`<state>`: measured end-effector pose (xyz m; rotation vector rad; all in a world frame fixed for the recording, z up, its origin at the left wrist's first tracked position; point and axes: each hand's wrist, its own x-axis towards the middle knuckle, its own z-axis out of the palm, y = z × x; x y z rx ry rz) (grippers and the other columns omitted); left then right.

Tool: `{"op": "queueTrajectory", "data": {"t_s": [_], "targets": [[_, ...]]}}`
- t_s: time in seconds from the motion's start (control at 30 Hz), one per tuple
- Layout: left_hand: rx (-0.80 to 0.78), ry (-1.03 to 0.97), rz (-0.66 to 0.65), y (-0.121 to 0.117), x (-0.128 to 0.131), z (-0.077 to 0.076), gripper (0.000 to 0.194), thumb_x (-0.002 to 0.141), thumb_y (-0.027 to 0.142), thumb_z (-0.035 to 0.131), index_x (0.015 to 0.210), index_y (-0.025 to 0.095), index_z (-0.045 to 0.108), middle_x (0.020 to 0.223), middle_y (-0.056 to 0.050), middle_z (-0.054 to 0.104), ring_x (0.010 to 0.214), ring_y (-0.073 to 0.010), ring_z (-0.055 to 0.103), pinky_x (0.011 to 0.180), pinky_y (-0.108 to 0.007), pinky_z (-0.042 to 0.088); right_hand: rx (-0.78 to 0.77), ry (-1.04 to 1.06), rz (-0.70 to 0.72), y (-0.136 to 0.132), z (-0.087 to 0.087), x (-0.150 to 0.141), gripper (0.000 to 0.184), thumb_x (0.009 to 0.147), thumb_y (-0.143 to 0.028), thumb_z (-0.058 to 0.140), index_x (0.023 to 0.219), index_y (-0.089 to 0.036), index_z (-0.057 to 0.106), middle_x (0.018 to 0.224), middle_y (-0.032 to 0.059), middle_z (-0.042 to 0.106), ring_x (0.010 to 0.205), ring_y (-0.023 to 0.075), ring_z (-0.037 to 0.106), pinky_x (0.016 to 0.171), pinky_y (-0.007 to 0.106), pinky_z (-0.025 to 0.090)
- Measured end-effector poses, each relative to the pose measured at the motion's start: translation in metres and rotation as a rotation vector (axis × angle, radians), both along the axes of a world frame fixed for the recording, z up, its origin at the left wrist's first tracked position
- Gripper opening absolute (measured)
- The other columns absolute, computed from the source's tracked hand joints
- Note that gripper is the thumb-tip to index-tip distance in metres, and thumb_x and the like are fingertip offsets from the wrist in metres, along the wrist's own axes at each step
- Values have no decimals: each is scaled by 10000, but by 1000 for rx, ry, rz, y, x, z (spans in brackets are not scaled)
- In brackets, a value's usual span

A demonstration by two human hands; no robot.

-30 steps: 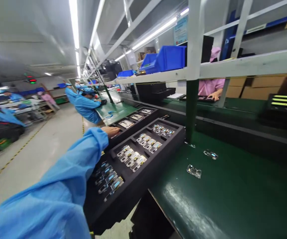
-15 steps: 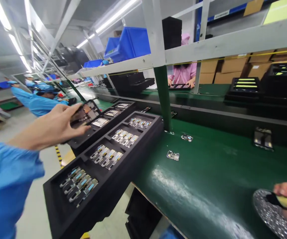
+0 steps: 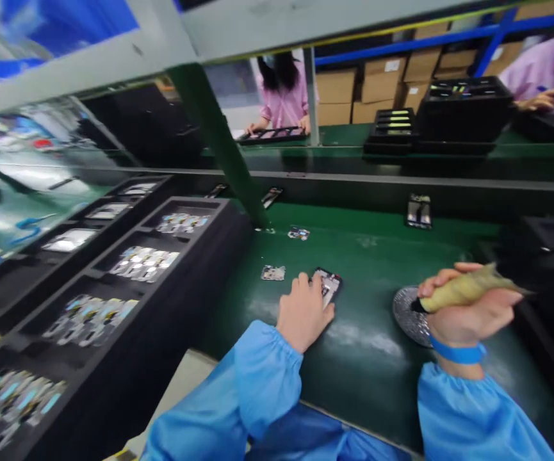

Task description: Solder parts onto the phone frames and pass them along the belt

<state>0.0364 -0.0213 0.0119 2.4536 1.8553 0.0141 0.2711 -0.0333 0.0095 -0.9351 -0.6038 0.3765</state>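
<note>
My left hand point(image 3: 304, 312) is closed on an opened phone housing point(image 3: 328, 285) that lies on the green bench point(image 3: 367, 384). Its fingers cover the housing's left side. In my right hand point(image 3: 469, 317) is a screwdriver point(image 3: 464, 288) with a yellow wrapped grip, my fingers around it. The screwdriver's black nose points down at a round dish point(image 3: 408, 317) of small shiny pieces, probably screws; its tip is hard to make out. Two loose circuit boards, one nearer point(image 3: 273, 273) and one farther point(image 3: 299, 233), lie left of and beyond the housing.
To the left a black foam tray point(image 3: 238, 237) holds rows of circuit boards, with another black tray point(image 3: 31, 269) of phone parts beyond. A green post point(image 3: 219, 141) rises behind. Another phone part point(image 3: 419, 211) leans at the bench's back ledge. Black trays point(image 3: 545, 256) stand right; co-workers sit opposite.
My left hand has brought the phone housing from above the left tray down onto the bench. The view has swung right, and my right hand with the screwdriver now shows fully by the dish.
</note>
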Motion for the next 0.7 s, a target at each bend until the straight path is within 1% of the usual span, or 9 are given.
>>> {"op": "queueTrajectory", "data": {"t_s": [0.07, 0.13, 0.23, 0.3, 0.4, 0.47, 0.53, 0.6, 0.7], "targets": [[47, 39, -40, 7, 17, -6, 406, 921, 452, 704, 1234, 209, 618, 1176, -179, 588, 1036, -351, 630, 639, -377, 570, 2, -65, -37, 0, -5, 0, 667, 835, -850, 476, 891, -195, 591, 570, -2, 527, 388, 192, 496, 351, 321, 406], [77, 35, -100, 8, 26, -10, 391, 941, 493, 691, 1196, 201, 641, 1260, -203, 579, 1018, -347, 625, 619, -368, 568, -4, -119, -55, -1, -9, 1, 623, 890, -794, 463, 907, -188, 606, 581, 1, 540, 389, 187, 507, 361, 312, 413], [100, -17, -206, 7, 28, -15, 441, 962, 532, 663, 1261, 208, 635, 1477, -207, 494, 1069, -345, 619, 593, -355, 570, -20, -172, -45, -3, -13, 0, 574, 947, -728, 434, 923, -184, 615, 590, 9, 551, 392, 187, 516, 365, 306, 413], [105, -54, -252, 18, 22, -17, 373, 1009, 488, 605, 1266, 218, 632, 1510, -167, 490, 1096, -325, 625, 596, -350, 575, -28, -188, -34, -3, -14, -1, 569, 961, -715, 419, 934, -183, 616, 599, 15, 555, 400, 191, 523, 368, 311, 416], [157, -127, -249, 67, 0, -22, 238, 1071, 297, 491, 1247, 222, 634, 1420, -113, 582, 1137, -280, 633, 757, -380, 608, -30, -196, -35, -3, -15, -1, 587, 962, -729, 408, 945, -181, 617, 603, 15, 557, 406, 194, 526, 372, 321, 426], [205, -200, -233, 116, -22, -28, 312, 1050, 138, 465, 1322, 201, 604, 1388, -109, 616, 1217, -260, 604, 962, -425, 576, -27, -200, -50, -2, -16, 0, 602, 957, -745, 410, 947, -179, 614, 597, 13, 555, 409, 194, 530, 376, 319, 431], [210, -224, -209, 162, -45, -36, 407, 1001, 46, 501, 1397, 121, 553, 1480, -159, 557, 1317, -259, 543, 1110, -474, 495, -30, -203, -61, -1, -18, 1, 610, 952, -757, 419, 935, -177, 609, 591, 11, 552, 406, 193, 529, 371, 315, 429], [189, -234, -224, 194, -65, -45, 428, 982, 59, 575, 1409, 74, 545, 1482, -177, 560, 1341, -254, 527, 1158, -483, 454, -35, -199, -66, 0, -20, 2, 609, 948, -760, 426, 917, -179, 607, 587, 10, 548, 399, 194, 525, 363, 316, 423], [179, -250, -270, 211, -84, -55, 382, 1016, 172, 611, 1392, 108, 587, 1448, -136, 599, 1334, -239, 540, 1178, -452, 438, -31, -188, -67, 1, -21, 2, 616, 924, -776, 448, 903, -186, 621, 584, 11, 553, 402, 198, 524, 367, 326, 429]]}}
